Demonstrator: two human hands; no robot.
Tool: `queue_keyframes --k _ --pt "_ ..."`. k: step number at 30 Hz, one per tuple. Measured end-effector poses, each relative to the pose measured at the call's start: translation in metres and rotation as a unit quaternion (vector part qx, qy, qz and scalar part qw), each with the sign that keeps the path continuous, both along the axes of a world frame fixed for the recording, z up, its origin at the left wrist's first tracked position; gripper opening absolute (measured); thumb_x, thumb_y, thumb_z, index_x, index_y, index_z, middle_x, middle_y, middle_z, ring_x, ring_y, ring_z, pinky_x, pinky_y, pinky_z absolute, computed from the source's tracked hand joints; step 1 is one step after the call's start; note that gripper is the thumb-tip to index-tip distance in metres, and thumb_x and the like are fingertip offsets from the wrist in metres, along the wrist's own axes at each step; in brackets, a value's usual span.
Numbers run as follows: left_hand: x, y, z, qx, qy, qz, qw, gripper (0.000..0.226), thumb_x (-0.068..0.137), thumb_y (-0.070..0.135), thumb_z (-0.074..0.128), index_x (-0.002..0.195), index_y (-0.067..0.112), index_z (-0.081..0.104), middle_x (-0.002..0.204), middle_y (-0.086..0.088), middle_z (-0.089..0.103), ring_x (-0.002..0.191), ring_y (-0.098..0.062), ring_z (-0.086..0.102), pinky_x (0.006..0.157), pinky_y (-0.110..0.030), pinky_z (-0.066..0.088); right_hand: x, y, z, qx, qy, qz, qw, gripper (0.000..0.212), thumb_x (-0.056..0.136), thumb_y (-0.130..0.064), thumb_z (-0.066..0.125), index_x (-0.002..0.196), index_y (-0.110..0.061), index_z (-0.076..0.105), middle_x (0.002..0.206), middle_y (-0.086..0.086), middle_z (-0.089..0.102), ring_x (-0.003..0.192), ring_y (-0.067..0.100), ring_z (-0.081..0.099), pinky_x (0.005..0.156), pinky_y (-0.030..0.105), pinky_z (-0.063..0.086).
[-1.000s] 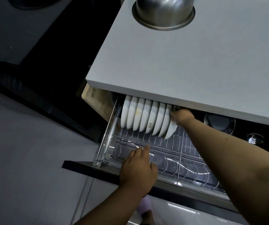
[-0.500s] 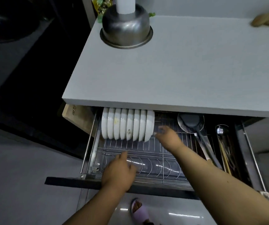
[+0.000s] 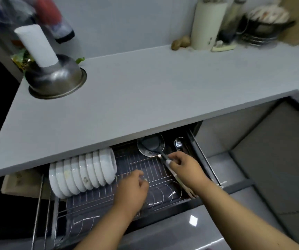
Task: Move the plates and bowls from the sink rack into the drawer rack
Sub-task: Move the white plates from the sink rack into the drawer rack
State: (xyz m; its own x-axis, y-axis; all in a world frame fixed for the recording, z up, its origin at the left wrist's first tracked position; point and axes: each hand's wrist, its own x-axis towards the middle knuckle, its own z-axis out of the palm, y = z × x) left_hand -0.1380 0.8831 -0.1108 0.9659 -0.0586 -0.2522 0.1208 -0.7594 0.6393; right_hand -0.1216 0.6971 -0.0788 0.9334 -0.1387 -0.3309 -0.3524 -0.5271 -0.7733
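Note:
Several white bowls [image 3: 84, 172] stand on edge in a row at the left of the wire drawer rack [image 3: 145, 166], under the grey counter's front edge. My left hand [image 3: 132, 188] hovers over the middle of the rack, fingers loosely curled, holding nothing. My right hand [image 3: 184, 168] is further right, above the rack's utensil side, fingers bent near the handle of a black ladle [image 3: 151, 143]; whether it grips the handle I cannot tell. At the far right on the counter, a sink rack [image 3: 264, 27] holds blurred dishes.
An upturned steel bowl [image 3: 55, 80] with a white roll on top sits at the counter's left. A white jug [image 3: 208, 24] and a ginger root [image 3: 180, 42] stand at the back. A spoon [image 3: 179, 144] lies in the drawer's right compartment.
My right hand has left the last white bowl and moved right toward the ladle. My left hand moved to the rack's middle. The view lifted, showing the counter's back.

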Motion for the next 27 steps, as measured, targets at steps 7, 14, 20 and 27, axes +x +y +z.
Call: queue_keyframes --k 7,14,20,27 --pt "0.006 -0.14 0.033 -0.023 -0.021 -0.11 0.993 0.014 0.091 0.025 0.053 0.103 0.032 0.058 0.082 0.011 0.064 0.077 -0.008 0.061 0.074 -0.032 0.052 -0.034 -0.144 0.033 0.002 -0.046 -0.122 0.991 0.007 0.09 -0.034 0.059 0.094 -0.029 0.062 0.084 -0.003 0.066 0.083 0.017 0.062 0.076 0.033 0.049" --pt "0.0 -0.286 0.048 -0.032 -0.079 -0.204 0.975 0.017 0.089 0.027 0.055 0.105 0.025 0.062 0.091 0.011 0.063 0.088 -0.012 0.061 0.078 -0.026 0.047 -0.087 -0.278 0.054 0.006 -0.076 -0.231 0.97 0.011 0.091 -0.035 0.058 0.091 -0.025 0.064 0.078 -0.012 0.062 0.074 0.006 0.057 0.067 0.024 0.044" --pt "-0.017 -0.397 0.057 -0.049 -0.105 -0.282 0.952 0.033 0.09 0.026 0.056 0.122 0.02 0.056 0.119 0.003 0.052 0.103 -0.012 0.056 0.09 -0.023 0.042 -0.128 -0.375 0.062 -0.018 -0.1 -0.317 0.943 0.01 0.089 -0.032 0.06 0.085 -0.024 0.066 0.074 -0.012 0.062 0.074 0.009 0.057 0.072 0.027 0.045" --pt "-0.034 -0.482 0.064 -0.062 -0.121 -0.367 0.92 0.051 0.089 0.03 0.06 0.136 0.016 0.045 0.133 -0.001 0.044 0.12 -0.015 0.048 0.103 -0.024 0.037 -0.172 -0.45 0.062 -0.003 -0.11 -0.405 0.907 0.012 0.089 -0.032 0.06 0.084 -0.023 0.066 0.076 -0.01 0.063 0.07 0.009 0.055 0.065 0.025 0.042"
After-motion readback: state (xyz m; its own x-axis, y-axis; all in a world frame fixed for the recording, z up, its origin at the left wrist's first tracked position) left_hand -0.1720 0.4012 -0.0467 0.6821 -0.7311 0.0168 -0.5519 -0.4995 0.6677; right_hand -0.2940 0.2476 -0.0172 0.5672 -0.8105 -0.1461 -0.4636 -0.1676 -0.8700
